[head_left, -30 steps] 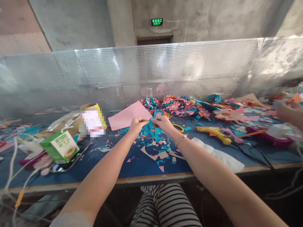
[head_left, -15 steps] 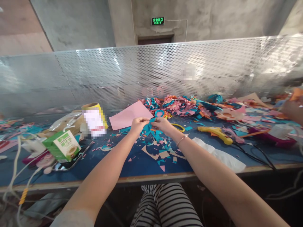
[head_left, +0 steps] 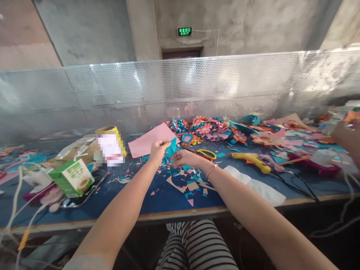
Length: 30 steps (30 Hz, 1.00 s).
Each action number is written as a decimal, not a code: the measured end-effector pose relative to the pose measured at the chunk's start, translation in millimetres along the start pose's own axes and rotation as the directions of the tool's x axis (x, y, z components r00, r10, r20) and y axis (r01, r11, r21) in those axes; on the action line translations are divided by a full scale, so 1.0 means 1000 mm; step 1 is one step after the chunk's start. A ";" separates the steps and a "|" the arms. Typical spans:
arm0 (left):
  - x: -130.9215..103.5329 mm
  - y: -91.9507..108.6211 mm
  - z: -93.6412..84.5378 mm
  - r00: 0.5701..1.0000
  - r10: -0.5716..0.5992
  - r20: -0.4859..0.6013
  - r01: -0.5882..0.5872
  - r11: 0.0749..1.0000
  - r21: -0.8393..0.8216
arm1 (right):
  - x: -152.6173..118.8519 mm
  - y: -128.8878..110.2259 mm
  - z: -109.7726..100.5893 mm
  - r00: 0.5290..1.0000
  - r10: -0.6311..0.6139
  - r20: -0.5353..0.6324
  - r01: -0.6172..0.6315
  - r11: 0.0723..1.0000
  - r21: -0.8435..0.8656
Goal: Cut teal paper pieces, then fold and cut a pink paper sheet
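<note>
My left hand pinches a small piece of blue paper between thumb and fingers. The paper looks folded, with a pointed corner sticking up. Just right of it and lower, my right hand hangs with loosely bent fingers apart, and I see nothing held in it. Behind that hand lies a pair of scissors with yellow handles. A pink sheet of paper lies behind my left hand. Blue, pink and cream paper scraps are scattered below both hands.
Paper flowers are heaped along the perforated metal screen. To the right lie a yellow glue gun and a white plastic bag. A green-and-white drink carton stands at left. Another person's hand is at the right edge.
My right hand has let go of the blue paper and dropped slightly lower left. My left hand keeps hold of the paper, which now stands up more. The view has shifted slightly.
</note>
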<state>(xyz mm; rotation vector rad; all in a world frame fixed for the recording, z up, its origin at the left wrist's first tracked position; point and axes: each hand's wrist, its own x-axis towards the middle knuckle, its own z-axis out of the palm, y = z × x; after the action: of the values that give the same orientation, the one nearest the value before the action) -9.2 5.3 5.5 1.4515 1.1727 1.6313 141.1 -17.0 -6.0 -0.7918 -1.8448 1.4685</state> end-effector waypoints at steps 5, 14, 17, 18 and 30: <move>0.001 0.000 -0.001 1.000 -0.008 0.025 0.008 1.000 0.011 | 0.005 0.002 -0.008 0.980 -0.028 -0.196 0.032 0.999 0.014; -0.005 -0.001 0.005 0.979 0.007 0.205 -0.007 1.000 -0.003 | 0.012 0.002 -0.020 0.882 -0.153 -0.446 0.181 0.983 0.021; -0.008 0.001 0.005 0.971 0.003 0.238 0.000 1.000 -0.013 | 0.013 0.002 -0.018 0.868 -0.144 -0.476 0.182 0.983 0.035; -0.010 0.001 0.006 0.965 0.003 0.263 0.001 1.000 -0.016 | 0.013 0.003 -0.018 0.861 -0.146 -0.487 0.193 0.980 0.048; -0.003 -0.004 0.005 0.991 0.029 0.133 -0.026 0.999 -0.027 | 0.013 0.004 -0.023 0.840 -0.126 -0.527 0.166 0.986 0.028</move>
<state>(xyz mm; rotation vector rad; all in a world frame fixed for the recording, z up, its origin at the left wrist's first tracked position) -4.0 5.2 0.9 1.5419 1.0579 1.5365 152.1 7.4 -4.8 -0.8890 -1.3919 1.0752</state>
